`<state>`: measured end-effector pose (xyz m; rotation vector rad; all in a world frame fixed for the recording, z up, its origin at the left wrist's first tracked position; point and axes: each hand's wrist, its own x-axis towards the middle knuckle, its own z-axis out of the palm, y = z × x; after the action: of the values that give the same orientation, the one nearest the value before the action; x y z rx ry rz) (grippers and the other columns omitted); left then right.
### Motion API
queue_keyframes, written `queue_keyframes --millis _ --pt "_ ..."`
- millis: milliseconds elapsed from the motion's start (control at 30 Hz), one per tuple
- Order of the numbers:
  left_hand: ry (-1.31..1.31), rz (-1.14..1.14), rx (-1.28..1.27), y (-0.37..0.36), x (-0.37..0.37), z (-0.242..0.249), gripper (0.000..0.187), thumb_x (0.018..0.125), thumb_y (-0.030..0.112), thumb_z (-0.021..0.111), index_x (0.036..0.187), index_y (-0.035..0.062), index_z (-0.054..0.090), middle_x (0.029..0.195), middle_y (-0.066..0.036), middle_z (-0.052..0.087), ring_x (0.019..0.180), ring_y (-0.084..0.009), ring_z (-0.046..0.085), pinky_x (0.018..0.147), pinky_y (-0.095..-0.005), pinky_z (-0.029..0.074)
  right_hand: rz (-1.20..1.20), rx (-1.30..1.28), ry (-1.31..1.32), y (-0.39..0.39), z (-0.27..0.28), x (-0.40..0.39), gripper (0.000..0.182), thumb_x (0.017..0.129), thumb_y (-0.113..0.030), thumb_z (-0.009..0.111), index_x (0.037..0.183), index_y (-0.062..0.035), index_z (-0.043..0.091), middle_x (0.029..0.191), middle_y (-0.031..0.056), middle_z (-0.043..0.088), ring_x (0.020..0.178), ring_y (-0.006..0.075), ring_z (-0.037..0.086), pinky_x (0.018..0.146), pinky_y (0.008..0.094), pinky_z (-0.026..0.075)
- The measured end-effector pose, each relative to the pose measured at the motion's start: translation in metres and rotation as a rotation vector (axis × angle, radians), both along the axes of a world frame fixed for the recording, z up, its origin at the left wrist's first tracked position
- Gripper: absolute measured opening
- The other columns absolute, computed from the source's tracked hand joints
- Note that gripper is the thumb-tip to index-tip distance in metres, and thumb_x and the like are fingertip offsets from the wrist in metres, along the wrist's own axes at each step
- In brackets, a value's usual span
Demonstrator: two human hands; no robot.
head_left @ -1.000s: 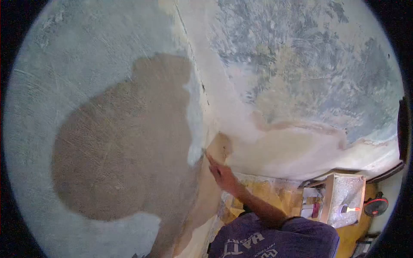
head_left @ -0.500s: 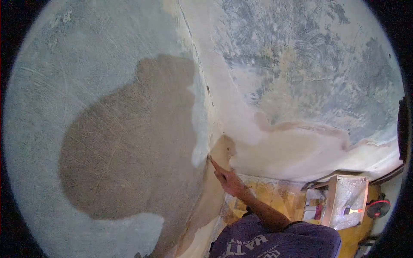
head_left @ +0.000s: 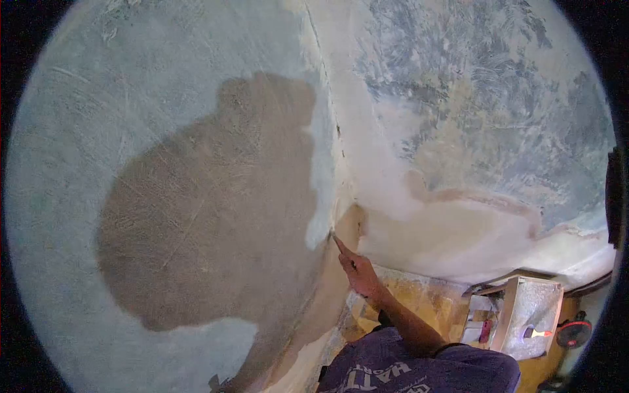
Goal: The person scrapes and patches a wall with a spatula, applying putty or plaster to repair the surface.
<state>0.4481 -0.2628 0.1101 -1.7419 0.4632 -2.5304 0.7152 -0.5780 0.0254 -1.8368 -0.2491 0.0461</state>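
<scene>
My right hand (head_left: 362, 275) reaches up and left to the inner corner between two plastered walls. Its index finger is stretched along the corner and the other fingers are curled in. A small dark tip shows at the fingertip, too small to make out. Above it, a thin dark crack (head_left: 338, 130) runs up the corner seam. The left wall (head_left: 59, 196) is blue-grey and bears a large brown-looking shadow (head_left: 216, 216). Pale smooth plaster (head_left: 432, 239) covers the lower part of the right wall. My left hand is out of view.
At the lower right, a boxy stand (head_left: 532, 308) carries a brush (head_left: 538, 333) with an orange-red handle. A red-and-black round object (head_left: 574, 333) is beside it. Yellowish patterned floor (head_left: 419, 298) shows below the right wall. My purple shirt (head_left: 419, 370) fills the bottom edge.
The view has shifted, so the corner and walls appear farther right. My right hand remains at the corner, with its fingers slightly more in line with the forearm.
</scene>
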Motion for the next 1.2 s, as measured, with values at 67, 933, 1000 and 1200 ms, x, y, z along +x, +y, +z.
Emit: queue_keyframes --millis 67,933,1000,1200 --pt "0.059 -0.01 0.003 -0.002 -0.003 0.001 0.035 0.093 0.032 0.058 0.071 0.0051 0.052 0.072 -0.013 0.052 0.05 -0.0217 0.049 0.043 -0.0344 0.045 -0.021 -0.11 0.129 -0.008 -0.009 0.028 0.047 0.102 -0.033 0.042 0.145 -0.0181 0.037 0.065 0.0006 0.043 0.059 0.01 0.042 0.058 0.0284 0.042" --pt "0.064 0.321 -0.26 0.0 -0.019 -0.011 0.034 0.09 0.033 0.06 0.075 0.0029 0.052 0.074 -0.012 0.052 0.056 -0.0225 0.052 0.049 -0.0369 0.048 0.025 0.124 0.287 -0.03 0.007 0.07 0.037 0.102 -0.031 0.042 0.126 -0.0075 0.056 0.066 -0.0017 0.044 0.056 0.0075 0.044 0.053 0.0272 0.042" --pt "0.103 0.302 -0.264 -0.021 0.013 0.011 0.033 0.09 0.032 0.06 0.076 0.0029 0.053 0.075 -0.012 0.053 0.057 -0.0223 0.052 0.05 -0.0367 0.048 0.011 0.182 0.349 -0.039 0.008 0.092 0.037 0.102 -0.032 0.042 0.122 -0.0058 0.058 0.063 -0.0021 0.042 0.049 0.007 0.041 0.046 0.0265 0.04" --pt "0.15 0.238 -0.282 0.002 0.002 -0.001 0.029 0.089 0.029 0.06 0.078 0.003 0.054 0.078 -0.012 0.053 0.06 -0.0219 0.052 0.052 -0.0363 0.048 0.006 0.108 0.275 -0.017 0.001 0.044 0.039 0.102 -0.034 0.04 0.087 -0.0024 0.057 0.055 -0.0008 0.043 0.037 0.009 0.039 0.034 0.0274 0.034"
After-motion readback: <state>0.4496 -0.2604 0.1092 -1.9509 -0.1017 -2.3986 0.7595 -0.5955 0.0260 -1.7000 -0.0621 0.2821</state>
